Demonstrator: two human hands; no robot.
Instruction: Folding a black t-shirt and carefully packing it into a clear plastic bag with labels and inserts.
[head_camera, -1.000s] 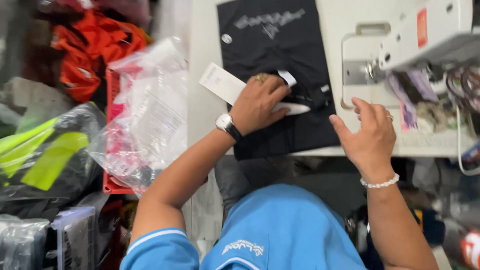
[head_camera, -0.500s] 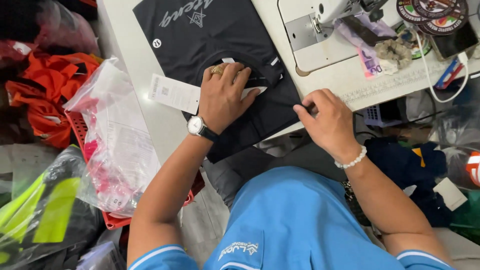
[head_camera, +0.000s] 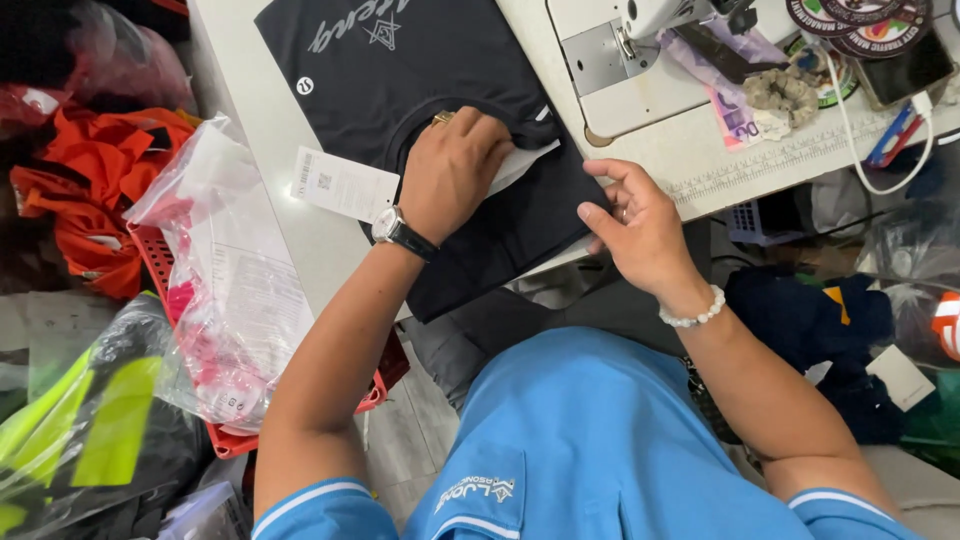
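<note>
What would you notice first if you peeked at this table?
The black shirt spread on the white table, with the left hand pressing its neck and the right hand at its edge. Then the sewing machine at the top, and orange clothes far left.

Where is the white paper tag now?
In the head view, the white paper tag lies on the white table, at the left edge of the black shirt, just left of the left hand and its wristwatch.
</note>
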